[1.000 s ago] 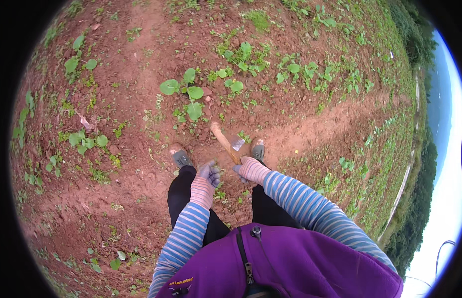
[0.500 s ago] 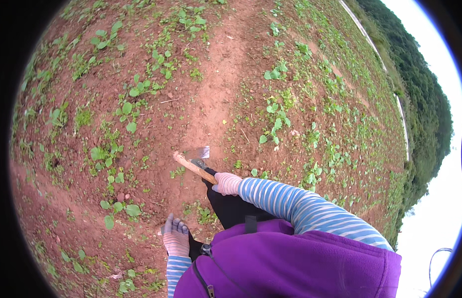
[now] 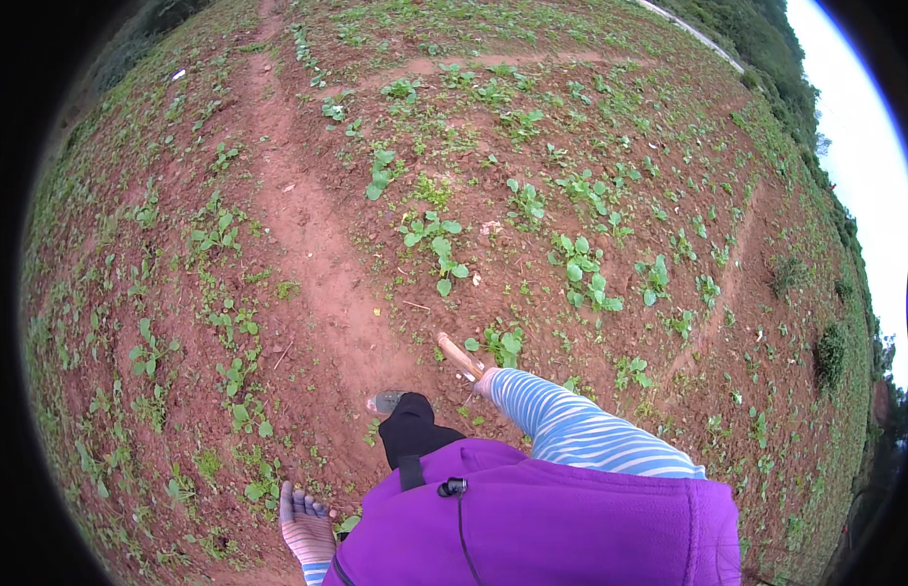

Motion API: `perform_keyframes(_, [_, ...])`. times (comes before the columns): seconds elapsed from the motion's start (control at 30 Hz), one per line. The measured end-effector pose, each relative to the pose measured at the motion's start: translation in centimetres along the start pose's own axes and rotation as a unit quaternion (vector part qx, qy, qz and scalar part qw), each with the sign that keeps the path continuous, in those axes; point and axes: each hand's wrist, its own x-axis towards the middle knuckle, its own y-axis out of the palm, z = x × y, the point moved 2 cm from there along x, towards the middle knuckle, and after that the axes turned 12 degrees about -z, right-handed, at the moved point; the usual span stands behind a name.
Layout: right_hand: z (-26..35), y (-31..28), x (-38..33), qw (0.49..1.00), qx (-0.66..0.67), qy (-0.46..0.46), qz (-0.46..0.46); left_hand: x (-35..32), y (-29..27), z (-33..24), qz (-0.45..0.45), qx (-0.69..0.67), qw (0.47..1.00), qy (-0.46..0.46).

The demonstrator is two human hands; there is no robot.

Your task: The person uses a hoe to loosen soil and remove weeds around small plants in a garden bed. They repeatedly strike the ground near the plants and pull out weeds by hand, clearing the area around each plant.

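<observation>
Hand hoe (image 3: 461, 356), held at 2 o'clock from the muddy shoe (image 3: 384, 402); its metal end is mostly hidden. The right grip (image 3: 486, 383) appears wrapped round the wood, its fingers largely obscured. The left grip (image 3: 306, 513), between 7 and 8 o'clock from the hoe, is spread and apparently empty. Likely mishaps: a low swing could bruise the leafy plant (image 3: 511, 343) just beyond, toward 3 o'clock; uneven red soil (image 3: 317, 264) could cause stumbling.

No lettering, labels, numbers or signs can be read anywhere here.
</observation>
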Motion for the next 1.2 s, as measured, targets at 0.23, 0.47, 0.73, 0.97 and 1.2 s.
perform_keyframes(0.23, [-6.4,-0.9,-0.7,0.98,0.033,0.194,-0.034,-0.2,-2.7,-4.1,-0.005,-0.001,1.0,0.021])
perform_keyframes(0.47, [3.1,-5.8,3.2,0.99,-0.023,0.118,-0.079,-1.6,-4.5,-2.3,-0.097,-0.122,0.988,0.016])
perform_keyframes(0.73, [22.6,-5.6,1.1,0.975,-0.105,-0.171,-0.094,-5.9,-11.4,3.3,-0.208,-0.253,0.944,0.029])
perform_keyframes(0.97, [31.9,-2.1,-10.6,0.899,-0.218,-0.379,-0.02,-7.0,-16.4,11.2,-0.258,-0.35,0.9,-0.021])
perform_keyframes(1.2, [37.6,7.0,-15.5,0.725,-0.458,-0.514,-0.016,-1.5,-16.6,19.6,-0.189,-0.496,0.847,-0.038])
